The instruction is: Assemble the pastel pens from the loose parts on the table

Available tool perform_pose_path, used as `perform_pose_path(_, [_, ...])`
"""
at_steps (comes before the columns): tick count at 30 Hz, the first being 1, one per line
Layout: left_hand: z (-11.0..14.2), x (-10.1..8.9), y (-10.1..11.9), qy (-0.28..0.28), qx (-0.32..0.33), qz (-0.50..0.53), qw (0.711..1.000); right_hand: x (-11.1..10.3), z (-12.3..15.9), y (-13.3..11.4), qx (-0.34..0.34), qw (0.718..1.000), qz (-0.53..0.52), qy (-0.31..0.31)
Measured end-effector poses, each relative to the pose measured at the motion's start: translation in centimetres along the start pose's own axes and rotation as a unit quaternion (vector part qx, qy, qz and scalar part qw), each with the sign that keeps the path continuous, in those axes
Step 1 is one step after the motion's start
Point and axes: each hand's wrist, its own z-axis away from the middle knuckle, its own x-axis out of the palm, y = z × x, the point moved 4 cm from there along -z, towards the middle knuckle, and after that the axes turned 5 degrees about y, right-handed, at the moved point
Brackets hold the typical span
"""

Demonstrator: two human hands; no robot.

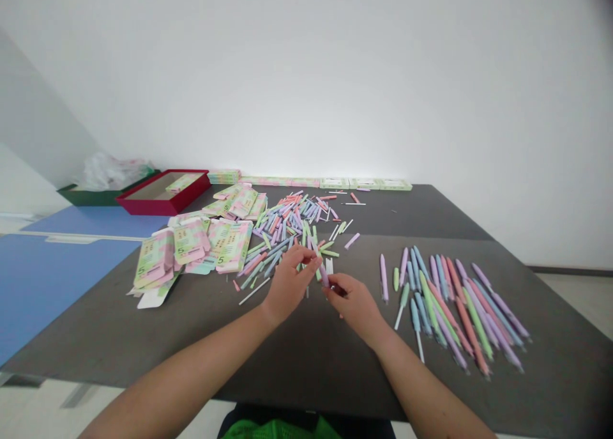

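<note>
Both of my hands meet over the near edge of a pile of pen parts [292,218], closed on one purple pen [324,275]. My left hand [293,278] pinches its upper part between thumb and fingers. Lower down, my right hand [353,303] grips the other end with its fingertips. Whether the pen is one piece or two joined parts is too small to tell. To the right of my right hand lie several pastel pens [472,311] in purple, pink, green and blue, along with loose barrels and a green pen part with a white refill [401,305] sticking out.
Flattened printed cartons [234,246] are heaped left of the pile. A red box tray [184,199] and a green tray [71,195] with a clear plastic bag [112,170] stand at the back left. Flat boxes [366,184] line the wall. The dark table [297,362] adjoins a blue surface [71,279].
</note>
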Motion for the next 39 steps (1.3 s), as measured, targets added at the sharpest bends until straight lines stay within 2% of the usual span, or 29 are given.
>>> perform_pose_path(5, [0.0, 0.1, 0.7, -0.065, 0.023, -0.020, 0.997, -0.1, 0.0, 0.2, 0.011, 1.000, -0.021, 0.011])
perform_pose_path(9, [-0.1, -0.9, 0.9, -0.067, 0.037, -0.026, 0.997, -0.4, 0.0, 0.2, 0.011, 1.000, -0.023, 0.018])
perform_pose_path(13, [-0.4, -2.0, -1.0, -0.042, 0.003, -0.095, 0.995, -0.9, 0.0, -0.1, 0.003, 0.999, -0.015, 0.035])
perform_pose_path(19, [-0.6, -2.1, -4.4, -0.105, -0.035, -0.217, 0.970, -1.3, 0.1, 0.0, -0.001, 0.998, -0.007, 0.059])
perform_pose_path(22, [-1.1, -3.5, -5.2, -0.078, -0.057, -0.230, 0.968, -1.3, 0.1, 0.1, -0.007, 0.998, -0.010, 0.059])
perform_pose_path(27, [-2.5, -7.5, -6.1, 0.007, -0.105, -0.250, 0.963, -1.3, 0.1, 0.1, -0.005, 0.998, -0.020, 0.052])
perform_pose_path(31, [-3.2, -10.1, -7.0, 0.033, -0.143, -0.268, 0.952, -1.4, 0.2, -0.1, -0.001, 0.998, -0.031, 0.051])
perform_pose_path(35, [-3.8, -10.9, -8.0, 0.027, -0.160, -0.289, 0.944, -1.6, 0.2, 0.0, 0.018, 0.996, -0.045, 0.068])
perform_pose_path(39, [-5.4, -10.6, -9.4, 0.006, -0.135, -0.309, 0.941, -1.7, 0.2, 0.3, 0.037, 0.994, -0.058, 0.079])
